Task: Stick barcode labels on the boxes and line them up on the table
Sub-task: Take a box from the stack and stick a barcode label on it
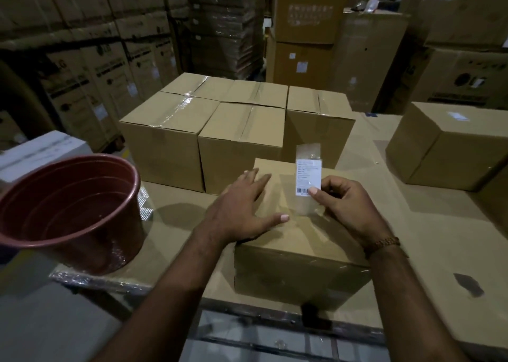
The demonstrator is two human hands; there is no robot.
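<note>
A brown cardboard box (297,262) stands at the near edge of the table (428,224). My left hand (242,210) lies flat on its top, fingers spread. My right hand (343,205) pinches a white barcode label (308,177) on a strip of clear tape, held upright just above the box top. Behind it, several taped boxes (165,139) stand together in a block. One more box (450,144) sits apart at the far right, with a pale label on its top.
A reddish-brown plastic bucket (68,210) stands on the table's left corner, beside a white box (41,153). Stacks of large cartons (90,67) fill the background. A dark mark (468,283) lies on the table at the right.
</note>
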